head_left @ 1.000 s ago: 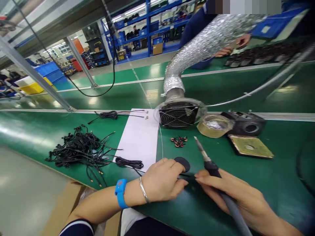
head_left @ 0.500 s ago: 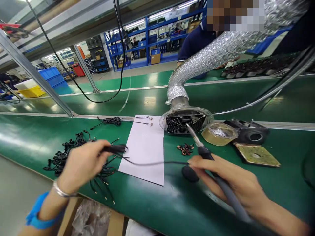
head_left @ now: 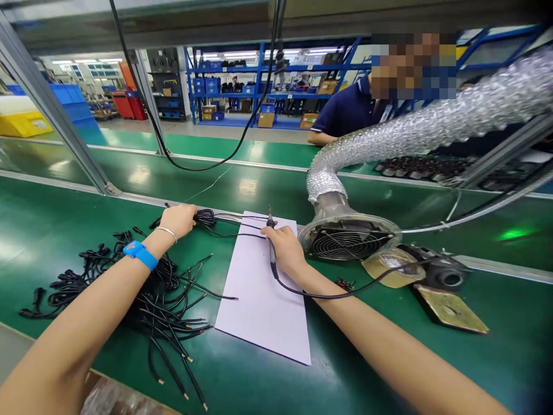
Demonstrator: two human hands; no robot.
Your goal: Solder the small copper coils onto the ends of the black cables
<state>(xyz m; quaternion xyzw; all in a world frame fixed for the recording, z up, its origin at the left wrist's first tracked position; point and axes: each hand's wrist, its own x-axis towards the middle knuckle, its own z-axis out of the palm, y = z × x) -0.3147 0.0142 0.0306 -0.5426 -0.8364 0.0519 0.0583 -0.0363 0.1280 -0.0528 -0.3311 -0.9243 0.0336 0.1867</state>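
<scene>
At the bench's far edge my left hand [head_left: 179, 222] is closed around a coiled black cable [head_left: 205, 217]. My right hand [head_left: 286, 246], over the white sheet [head_left: 265, 300], grips a soldering iron [head_left: 272, 253] with its tip pointing up and away. One black cable runs from the left hand to the right fingertips, which seem to pinch its end. Other thin leads lie along the sheet's top edge, their ends hidden behind the right hand. A heap of black cables [head_left: 159, 294] with stripped ends spreads under and beside my left forearm.
A fume extractor fan [head_left: 349, 242] with a silver duct [head_left: 389, 138] stands right of the sheet. Beside it are a tape roll [head_left: 391, 268], a black soldering iron stand [head_left: 449, 276] and a yellowish sponge [head_left: 453, 308]. Across the bench sits a person [head_left: 345, 112]. A black cord [head_left: 207, 168] hangs ahead.
Both hands have moved away from me to the sheet's far end; the left carried its cable to the far edge. The soldering iron has swung left, from before the fan to over the sheet.
</scene>
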